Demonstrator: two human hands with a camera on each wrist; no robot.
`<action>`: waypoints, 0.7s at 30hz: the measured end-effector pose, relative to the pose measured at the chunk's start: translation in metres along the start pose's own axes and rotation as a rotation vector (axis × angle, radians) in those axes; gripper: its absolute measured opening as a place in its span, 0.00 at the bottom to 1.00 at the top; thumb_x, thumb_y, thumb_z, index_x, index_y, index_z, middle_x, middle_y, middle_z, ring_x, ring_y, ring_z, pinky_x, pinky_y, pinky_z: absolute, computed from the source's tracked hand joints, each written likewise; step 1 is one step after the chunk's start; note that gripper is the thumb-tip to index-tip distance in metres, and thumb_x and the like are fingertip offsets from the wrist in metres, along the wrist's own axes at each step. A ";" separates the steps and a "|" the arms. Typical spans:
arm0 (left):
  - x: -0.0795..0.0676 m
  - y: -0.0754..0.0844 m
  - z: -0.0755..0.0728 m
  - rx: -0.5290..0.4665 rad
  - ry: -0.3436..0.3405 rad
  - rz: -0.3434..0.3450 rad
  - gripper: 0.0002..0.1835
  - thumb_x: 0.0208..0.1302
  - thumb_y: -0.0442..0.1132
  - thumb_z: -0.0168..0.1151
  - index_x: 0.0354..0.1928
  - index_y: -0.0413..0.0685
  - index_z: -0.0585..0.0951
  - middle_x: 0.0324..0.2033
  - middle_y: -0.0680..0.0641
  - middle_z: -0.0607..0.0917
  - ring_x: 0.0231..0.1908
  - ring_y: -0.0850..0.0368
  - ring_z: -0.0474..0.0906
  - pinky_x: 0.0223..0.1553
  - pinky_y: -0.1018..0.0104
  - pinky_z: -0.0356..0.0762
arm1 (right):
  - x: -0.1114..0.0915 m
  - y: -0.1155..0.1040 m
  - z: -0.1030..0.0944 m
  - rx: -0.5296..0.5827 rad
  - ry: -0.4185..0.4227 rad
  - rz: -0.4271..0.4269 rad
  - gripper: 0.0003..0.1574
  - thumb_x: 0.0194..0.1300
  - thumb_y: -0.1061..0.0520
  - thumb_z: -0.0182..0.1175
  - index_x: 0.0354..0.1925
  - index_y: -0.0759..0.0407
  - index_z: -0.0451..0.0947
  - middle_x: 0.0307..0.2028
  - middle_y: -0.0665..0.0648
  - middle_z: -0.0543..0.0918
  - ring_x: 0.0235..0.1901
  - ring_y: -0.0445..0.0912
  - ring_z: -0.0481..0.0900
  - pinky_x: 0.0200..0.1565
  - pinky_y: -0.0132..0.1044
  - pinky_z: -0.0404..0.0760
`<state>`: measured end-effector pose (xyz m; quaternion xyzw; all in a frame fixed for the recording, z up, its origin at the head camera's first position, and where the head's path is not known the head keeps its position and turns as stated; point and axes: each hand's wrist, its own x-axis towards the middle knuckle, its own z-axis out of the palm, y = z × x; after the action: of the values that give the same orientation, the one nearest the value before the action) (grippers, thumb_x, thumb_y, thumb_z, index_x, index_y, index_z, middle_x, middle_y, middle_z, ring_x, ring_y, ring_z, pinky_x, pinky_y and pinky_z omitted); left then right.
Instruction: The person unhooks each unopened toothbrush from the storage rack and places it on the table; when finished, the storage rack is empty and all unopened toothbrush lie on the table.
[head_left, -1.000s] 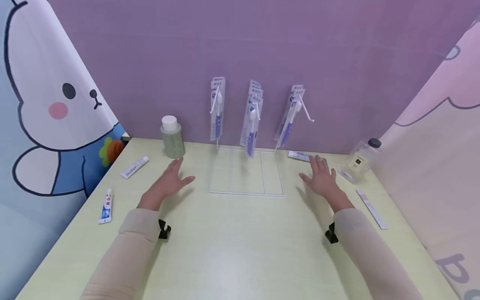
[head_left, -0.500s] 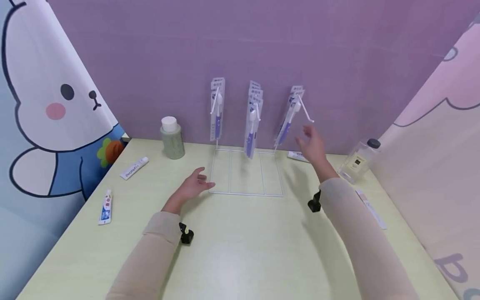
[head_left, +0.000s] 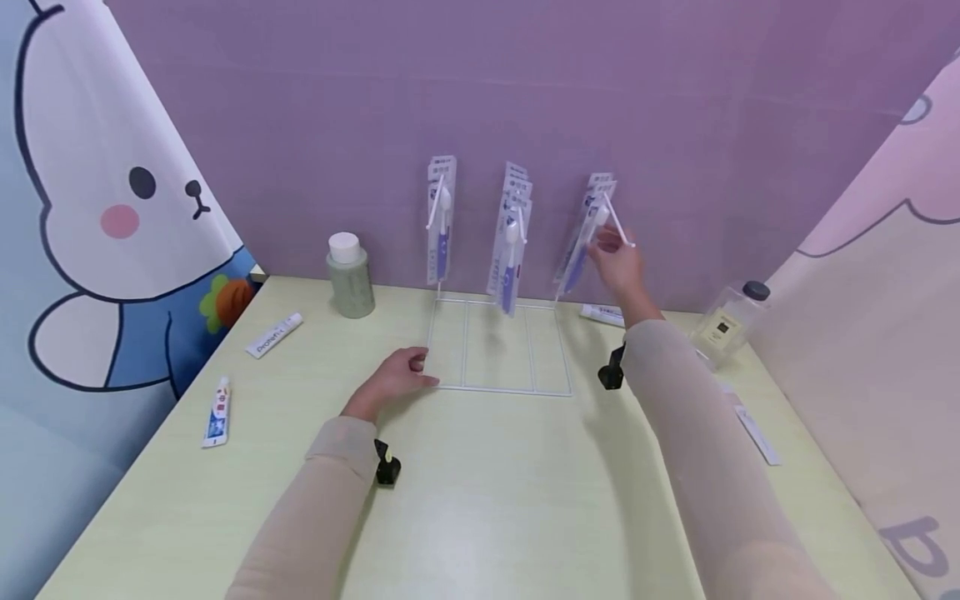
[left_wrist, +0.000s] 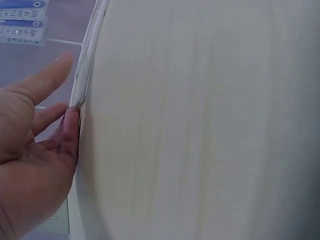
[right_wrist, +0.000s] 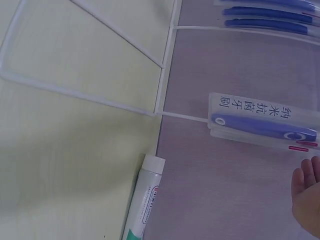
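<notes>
A white wire rack [head_left: 506, 391] stands at the back of the table, with packaged toothbrushes hanging from three hooks: a left group [head_left: 441, 233], a middle group [head_left: 509, 267] and a right group [head_left: 578, 250]. My left hand [head_left: 392, 379] is at the front left corner of the rack's base. In the left wrist view its fingertips touch the white wire and the thumb stands apart. My right hand [head_left: 624, 268] is beside the right group, just under its hook. In the right wrist view the fingers [right_wrist: 309, 172], partly cut off, are close to the toothbrush pack [right_wrist: 260, 126], without visibly gripping it.
A green bottle with a white cap [head_left: 350, 279] stands left of the rack. Two tubes, one white [head_left: 274, 336] and one blue and white [head_left: 217, 414], lie farther left. Right of the rack are another tube [head_left: 603, 315], a clear bottle [head_left: 726, 327] and a thin white strip [head_left: 757, 436].
My right hand has risen from over the tube at the back right to the right toothbrush group. My left hand has moved right, from near the green bottle to the rack's base.
</notes>
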<state>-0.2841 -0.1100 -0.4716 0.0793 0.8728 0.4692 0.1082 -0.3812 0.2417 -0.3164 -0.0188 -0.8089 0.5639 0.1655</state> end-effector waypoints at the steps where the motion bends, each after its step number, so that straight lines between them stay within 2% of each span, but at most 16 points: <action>1: 0.000 -0.001 0.001 0.011 -0.008 -0.003 0.36 0.52 0.36 0.66 0.62 0.34 0.63 0.42 0.41 0.73 0.45 0.50 0.67 0.50 0.58 0.66 | 0.001 -0.001 0.001 0.010 0.007 0.004 0.33 0.57 0.62 0.62 0.59 0.61 0.62 0.51 0.59 0.73 0.51 0.47 0.70 0.48 0.31 0.72; 9: 0.001 -0.004 0.001 -0.007 -0.034 0.046 0.33 0.52 0.28 0.64 0.60 0.30 0.63 0.38 0.43 0.70 0.41 0.51 0.65 0.46 0.61 0.67 | 0.002 -0.002 0.006 0.120 0.052 -0.002 0.29 0.55 0.68 0.61 0.54 0.67 0.63 0.43 0.59 0.74 0.45 0.48 0.72 0.46 0.31 0.73; 13: 0.001 -0.004 0.001 0.005 -0.038 0.046 0.32 0.52 0.28 0.64 0.60 0.30 0.64 0.38 0.43 0.70 0.40 0.51 0.65 0.45 0.61 0.67 | 0.002 -0.001 0.007 0.121 0.059 -0.002 0.27 0.55 0.68 0.60 0.54 0.66 0.64 0.42 0.60 0.75 0.43 0.47 0.72 0.45 0.32 0.74; 21: -0.001 -0.002 -0.003 -0.019 -0.048 0.020 0.32 0.53 0.27 0.62 0.61 0.31 0.63 0.42 0.41 0.71 0.44 0.50 0.66 0.51 0.59 0.66 | 0.002 -0.003 0.009 0.066 0.084 -0.038 0.21 0.61 0.65 0.55 0.53 0.65 0.66 0.46 0.62 0.75 0.44 0.49 0.73 0.45 0.32 0.74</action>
<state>-0.2840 -0.1140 -0.4713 0.0981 0.8645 0.4767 0.1253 -0.3857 0.2329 -0.3159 -0.0218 -0.7824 0.5856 0.2106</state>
